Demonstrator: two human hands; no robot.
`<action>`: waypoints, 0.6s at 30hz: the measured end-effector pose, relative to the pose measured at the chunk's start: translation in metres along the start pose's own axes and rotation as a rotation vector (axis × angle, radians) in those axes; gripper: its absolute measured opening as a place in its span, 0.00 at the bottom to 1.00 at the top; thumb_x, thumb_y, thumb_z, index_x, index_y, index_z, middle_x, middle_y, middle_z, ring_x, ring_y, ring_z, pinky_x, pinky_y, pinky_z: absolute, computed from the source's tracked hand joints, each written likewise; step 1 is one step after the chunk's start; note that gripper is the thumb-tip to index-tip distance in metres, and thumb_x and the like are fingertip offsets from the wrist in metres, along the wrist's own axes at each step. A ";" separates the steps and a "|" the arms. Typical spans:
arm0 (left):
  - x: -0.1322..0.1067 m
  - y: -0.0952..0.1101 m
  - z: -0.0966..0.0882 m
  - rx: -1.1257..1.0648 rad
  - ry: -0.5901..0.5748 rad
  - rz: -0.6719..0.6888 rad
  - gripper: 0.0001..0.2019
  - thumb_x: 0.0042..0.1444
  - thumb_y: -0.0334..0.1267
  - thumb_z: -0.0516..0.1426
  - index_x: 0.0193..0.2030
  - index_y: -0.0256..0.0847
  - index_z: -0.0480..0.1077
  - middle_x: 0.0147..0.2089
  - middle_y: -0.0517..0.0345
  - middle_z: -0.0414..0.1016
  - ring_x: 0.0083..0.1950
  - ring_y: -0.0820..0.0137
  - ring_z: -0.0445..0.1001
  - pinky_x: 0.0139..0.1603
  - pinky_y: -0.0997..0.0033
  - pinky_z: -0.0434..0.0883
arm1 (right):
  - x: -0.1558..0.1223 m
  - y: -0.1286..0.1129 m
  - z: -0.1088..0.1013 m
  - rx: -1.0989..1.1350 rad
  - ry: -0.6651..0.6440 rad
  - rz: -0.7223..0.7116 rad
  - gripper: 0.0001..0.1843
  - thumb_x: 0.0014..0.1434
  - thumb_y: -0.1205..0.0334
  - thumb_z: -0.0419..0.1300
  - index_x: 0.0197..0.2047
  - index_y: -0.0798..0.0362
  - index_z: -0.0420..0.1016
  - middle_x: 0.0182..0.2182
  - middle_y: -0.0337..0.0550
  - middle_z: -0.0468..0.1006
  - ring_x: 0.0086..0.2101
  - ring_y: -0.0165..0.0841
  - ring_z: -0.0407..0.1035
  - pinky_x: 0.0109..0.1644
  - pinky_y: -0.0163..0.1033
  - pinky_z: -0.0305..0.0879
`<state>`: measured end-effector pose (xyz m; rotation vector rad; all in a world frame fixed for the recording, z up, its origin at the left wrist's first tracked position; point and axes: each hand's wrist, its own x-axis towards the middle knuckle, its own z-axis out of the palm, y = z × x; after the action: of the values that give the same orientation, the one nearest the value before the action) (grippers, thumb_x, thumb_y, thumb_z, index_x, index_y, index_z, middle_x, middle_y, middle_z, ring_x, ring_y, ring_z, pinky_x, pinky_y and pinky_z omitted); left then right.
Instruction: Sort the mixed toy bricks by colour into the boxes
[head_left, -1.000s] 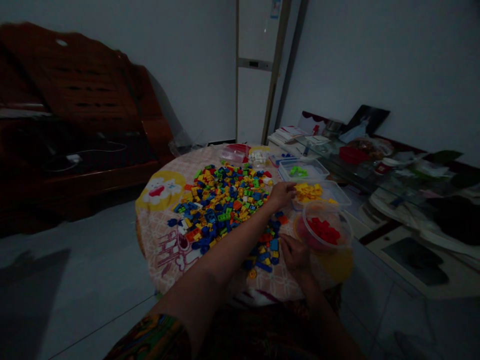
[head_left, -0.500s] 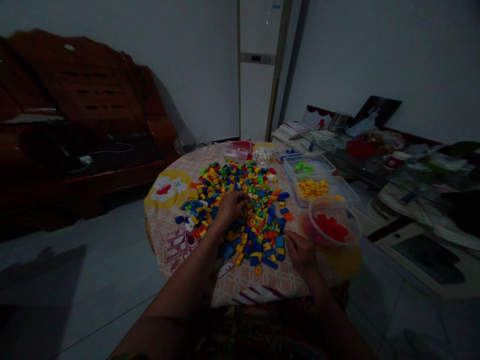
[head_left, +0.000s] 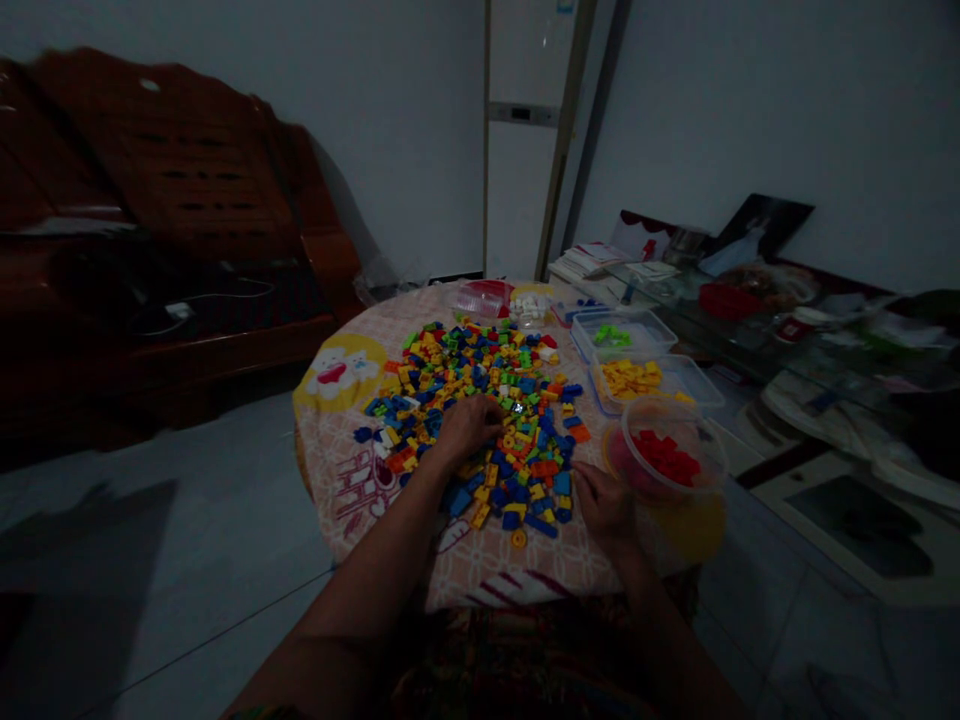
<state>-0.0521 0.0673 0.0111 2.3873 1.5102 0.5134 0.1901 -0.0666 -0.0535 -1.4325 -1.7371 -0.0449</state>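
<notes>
Right hand [head_left: 604, 505] loosely curled at the 5 o'clock edge of the brick heap [head_left: 465, 365] on the round table [head_left: 480, 572], contents not discernible; left hand [head_left: 469, 425] bent onto heap centre, grip unclear; bricks judged light, rigid, slick, best pinched across short sides; long axes random.

One head-worn camera looks forward and down, near the round table [head_left: 352, 480] of bricks [head_left: 480, 400]
</notes>
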 end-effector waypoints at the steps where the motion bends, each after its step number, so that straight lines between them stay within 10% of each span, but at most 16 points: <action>1: 0.000 0.000 0.000 -0.001 0.000 0.002 0.07 0.53 0.40 0.64 0.39 0.45 0.80 0.44 0.57 0.80 0.46 0.64 0.76 0.41 0.71 0.67 | 0.000 0.000 0.000 0.006 -0.002 0.004 0.18 0.67 0.60 0.52 0.45 0.55 0.83 0.39 0.52 0.85 0.38 0.41 0.81 0.43 0.43 0.78; 18: 0.003 0.002 -0.002 -0.254 0.075 -0.035 0.07 0.54 0.39 0.61 0.36 0.41 0.79 0.36 0.57 0.81 0.38 0.67 0.77 0.39 0.72 0.68 | 0.001 -0.001 -0.001 0.002 -0.013 0.010 0.18 0.66 0.60 0.52 0.45 0.54 0.83 0.38 0.51 0.85 0.37 0.40 0.81 0.43 0.41 0.78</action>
<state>-0.0504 0.0689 0.0143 2.1659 1.4191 0.7466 0.1901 -0.0665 -0.0512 -1.4426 -1.7399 -0.0284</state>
